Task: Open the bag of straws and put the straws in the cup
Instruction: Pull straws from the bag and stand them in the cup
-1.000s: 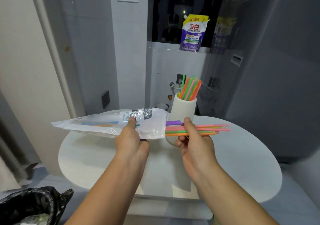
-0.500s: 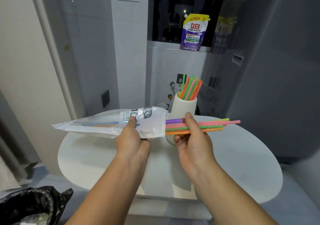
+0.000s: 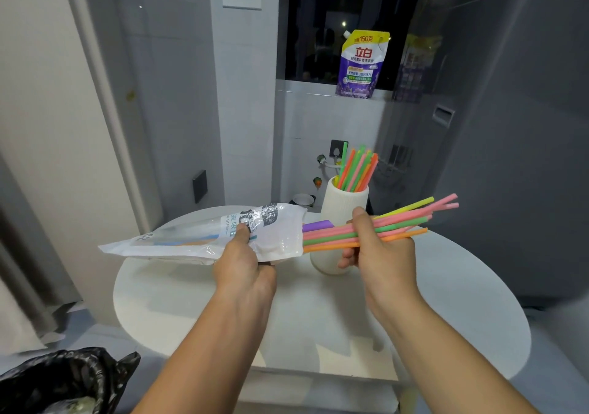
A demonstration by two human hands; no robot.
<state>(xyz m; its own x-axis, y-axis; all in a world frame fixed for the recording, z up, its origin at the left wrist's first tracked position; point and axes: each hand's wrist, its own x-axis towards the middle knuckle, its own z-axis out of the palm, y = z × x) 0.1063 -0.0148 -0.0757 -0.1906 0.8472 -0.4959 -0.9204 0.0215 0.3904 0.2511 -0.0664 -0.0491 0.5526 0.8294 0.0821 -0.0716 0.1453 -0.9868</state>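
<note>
Left hand (image 3: 243, 264) pinched the straw bag (image 3: 204, 238) over the bench's (image 3: 223, 311) near-left part; right hand (image 3: 379, 251) closed round a loose bundle of straws (image 3: 401, 222), tails inside the bag mouth. Advice: draw clear, square the ends, tip upright. Cup (image 3: 342, 209), part filled, stood toward the far edge. Detergent pouch (image 3: 361, 63) on the sill behind.

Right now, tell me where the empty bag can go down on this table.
Bare patches on the table: the near half under both forearms, and the left side beneath the bag. The far middle is crowded by the cup.
</note>
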